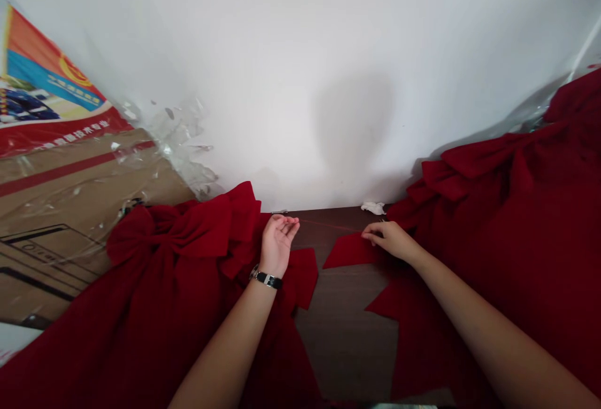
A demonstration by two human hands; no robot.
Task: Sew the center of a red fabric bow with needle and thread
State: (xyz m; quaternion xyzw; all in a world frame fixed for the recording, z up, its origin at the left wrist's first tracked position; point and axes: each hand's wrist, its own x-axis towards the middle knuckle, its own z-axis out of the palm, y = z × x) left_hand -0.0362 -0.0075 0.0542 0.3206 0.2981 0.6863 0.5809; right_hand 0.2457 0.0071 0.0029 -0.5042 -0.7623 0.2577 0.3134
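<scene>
A thin red thread (328,225) stretches between my two hands, low over the dark table. At its left end, my left hand (278,243) has its fingertips pinched together on it, palm turned toward me and a black-strapped watch (267,280) on the wrist. My right hand (389,238) pinches the other end, just over a flat piece of red cloth (350,251). Whether a needle sits in either hand is too small to tell. Left of my left hand lies a large red fabric bow (188,233) with long tails.
Red bows and cloth (526,221) are heaped on the right. A brown cardboard box (84,208) with clear plastic wrap (183,146) stands at the left. Crumpled white tissue (373,208) lies by the white wall (282,83). Dark tabletop (347,321) shows between the cloths.
</scene>
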